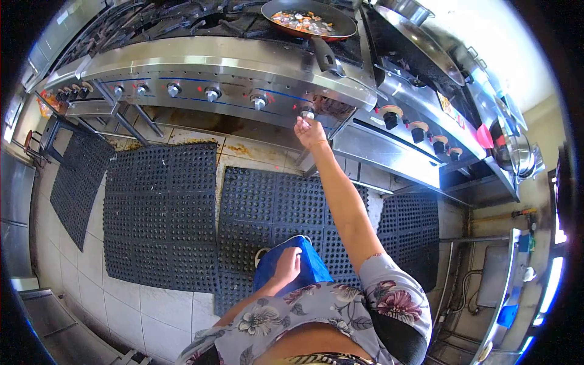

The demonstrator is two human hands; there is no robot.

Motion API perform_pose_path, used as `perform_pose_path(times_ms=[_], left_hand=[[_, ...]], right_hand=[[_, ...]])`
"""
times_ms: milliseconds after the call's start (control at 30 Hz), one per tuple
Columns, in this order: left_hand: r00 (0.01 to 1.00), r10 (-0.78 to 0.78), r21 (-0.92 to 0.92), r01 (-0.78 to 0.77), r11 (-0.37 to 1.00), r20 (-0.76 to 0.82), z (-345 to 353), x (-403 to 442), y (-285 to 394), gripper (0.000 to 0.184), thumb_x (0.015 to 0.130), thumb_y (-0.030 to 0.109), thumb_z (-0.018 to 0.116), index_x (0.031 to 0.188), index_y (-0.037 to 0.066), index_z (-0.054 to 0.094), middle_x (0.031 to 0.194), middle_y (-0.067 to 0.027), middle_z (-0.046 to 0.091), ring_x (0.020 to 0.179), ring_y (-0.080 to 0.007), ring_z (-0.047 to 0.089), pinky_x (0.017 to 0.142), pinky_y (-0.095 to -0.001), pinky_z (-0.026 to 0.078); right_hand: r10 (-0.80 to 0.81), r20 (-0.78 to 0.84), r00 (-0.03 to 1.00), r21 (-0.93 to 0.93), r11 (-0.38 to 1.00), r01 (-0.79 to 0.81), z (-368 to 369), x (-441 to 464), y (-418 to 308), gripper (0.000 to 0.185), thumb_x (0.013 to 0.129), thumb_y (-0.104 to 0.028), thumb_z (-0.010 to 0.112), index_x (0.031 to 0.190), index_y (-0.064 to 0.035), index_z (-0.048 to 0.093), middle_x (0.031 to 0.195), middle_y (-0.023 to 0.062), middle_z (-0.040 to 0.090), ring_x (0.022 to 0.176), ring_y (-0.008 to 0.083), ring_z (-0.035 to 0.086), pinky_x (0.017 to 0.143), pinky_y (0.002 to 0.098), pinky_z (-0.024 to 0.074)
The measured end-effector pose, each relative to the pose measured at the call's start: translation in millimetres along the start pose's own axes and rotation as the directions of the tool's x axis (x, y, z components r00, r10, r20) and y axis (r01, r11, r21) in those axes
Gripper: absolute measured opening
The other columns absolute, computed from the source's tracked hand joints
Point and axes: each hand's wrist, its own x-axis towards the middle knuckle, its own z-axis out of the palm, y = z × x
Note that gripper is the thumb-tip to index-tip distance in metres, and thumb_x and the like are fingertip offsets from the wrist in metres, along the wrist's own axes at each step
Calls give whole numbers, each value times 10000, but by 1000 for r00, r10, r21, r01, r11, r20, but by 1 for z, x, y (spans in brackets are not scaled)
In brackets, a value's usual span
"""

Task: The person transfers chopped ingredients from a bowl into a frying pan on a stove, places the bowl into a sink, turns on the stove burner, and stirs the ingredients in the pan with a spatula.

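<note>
My right hand (310,132) reaches forward to the stove front, its fingers closed round a control knob (308,114) at the right end of the row. Above and a little right of it, a black frying pan (350,27) with chopped orange and white pieces rests on the burners, its handle pointing toward me. My left hand (288,264) hangs low in front of my body, over blue cloth (316,267), with its fingers curled in. Whether anything is in it is hidden.
More knobs (212,94) line the steel stove front (243,61). To the right stands a second cooking unit (426,115) with black knobs, and metal pans (517,149) beyond. Black rubber mats (161,207) cover the tiled floor. A steel rack (508,274) stands at the lower right.
</note>
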Motion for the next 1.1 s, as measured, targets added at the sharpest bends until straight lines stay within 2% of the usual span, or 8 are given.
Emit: perform_pose_path(times_ms=[100,300,500,700,1100], left_hand=[[1000,-9,2,9,1000,4,-1,-1,-3,160,762,4,509,918,33,490,843,-155,534,803,-326,512,713,-399,414],[1000,-11,4,11,1000,17,0,-2,-5,153,766,6,507,916,34,493,844,-156,537,806,-328,516,717,-396,418],[1000,-11,10,11,1000,11,1,-3,-5,155,770,12,509,923,33,494,852,-155,541,816,-326,520,723,-393,423],[1000,-15,21,15,1000,-1,4,-6,-5,156,774,17,512,928,34,493,855,-155,541,815,-325,521,720,-392,424],[1000,-12,-10,12,1000,3,7,-10,-1,160,772,14,512,931,25,490,859,-168,539,813,-334,516,719,-395,419]], right_hand=[[-65,10,998,4,998,64,-6,13,4,131,824,-101,499,929,-21,501,817,130,608,651,196,575,661,334,488],[-113,-19,993,-33,993,112,-5,16,6,130,819,-61,478,936,-11,504,822,144,606,662,216,583,668,347,497],[-113,-40,993,-82,991,109,1,11,6,148,830,-64,484,973,-26,479,890,138,594,781,220,590,738,358,488],[-115,-29,993,-8,993,115,5,12,6,164,821,-42,475,977,5,455,929,176,578,868,278,586,828,408,483],[-183,-101,978,-54,983,178,11,15,9,81,818,-29,461,882,20,474,929,188,568,850,283,586,824,413,494]])
